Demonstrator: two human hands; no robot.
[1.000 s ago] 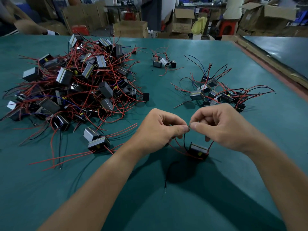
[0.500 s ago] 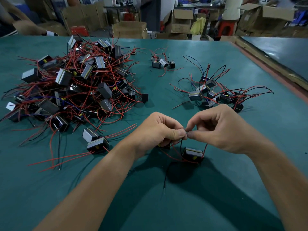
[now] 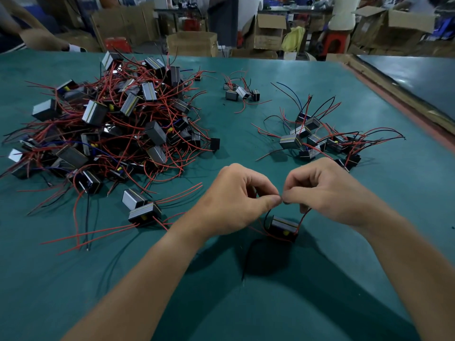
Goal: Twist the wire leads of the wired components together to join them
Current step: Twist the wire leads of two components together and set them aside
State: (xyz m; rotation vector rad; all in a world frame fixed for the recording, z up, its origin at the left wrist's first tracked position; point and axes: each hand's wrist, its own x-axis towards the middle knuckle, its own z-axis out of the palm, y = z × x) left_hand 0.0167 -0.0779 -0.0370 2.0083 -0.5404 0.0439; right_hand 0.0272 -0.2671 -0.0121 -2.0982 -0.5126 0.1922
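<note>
A small black wired component (image 3: 283, 227) with a silver top and a yellow dot hangs just above the green table (image 3: 221, 303), below my hands. Its red and black leads run up to my fingertips. My left hand (image 3: 236, 198) pinches the wire ends between thumb and forefinger. My right hand (image 3: 325, 190) pinches the same wire ends from the other side, fingertips almost touching the left ones. The joint itself is hidden between my fingers. A loose black lead (image 3: 248, 257) trails down toward me.
A big heap of components with tangled red wires (image 3: 110, 134) fills the left of the table. Two more (image 3: 140, 207) lie near my left forearm. A smaller cluster (image 3: 320, 141) lies beyond my right hand, a few (image 3: 240, 93) farther back. Cardboard boxes stand beyond the table.
Both hands sank slightly toward the table with the component, still pinching the wire ends together. My fingertips have shifted a little around the leads.
</note>
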